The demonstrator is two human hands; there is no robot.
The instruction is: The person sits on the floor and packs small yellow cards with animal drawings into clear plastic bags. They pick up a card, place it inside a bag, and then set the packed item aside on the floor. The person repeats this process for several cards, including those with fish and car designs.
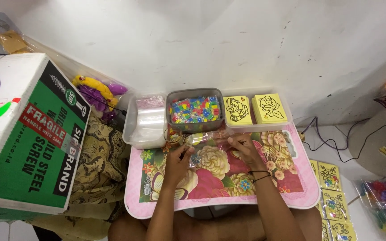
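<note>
Tubs [195,110] beyond hands, perhaps bag-holding.

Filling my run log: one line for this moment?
left hand: on clear bag | right hand: on bag | surface: floral tray | behind: bead tub

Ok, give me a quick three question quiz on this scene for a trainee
1. True or false: both hands touch the clear bag on the pink tray table.
2. Which container holds the coloured pieces: A the grey tub, B the clear tub, C the cardboard box?
3. What colour are the picture cards in the right-hand tub?

Key: 1 true; 2 A; 3 yellow.
</note>
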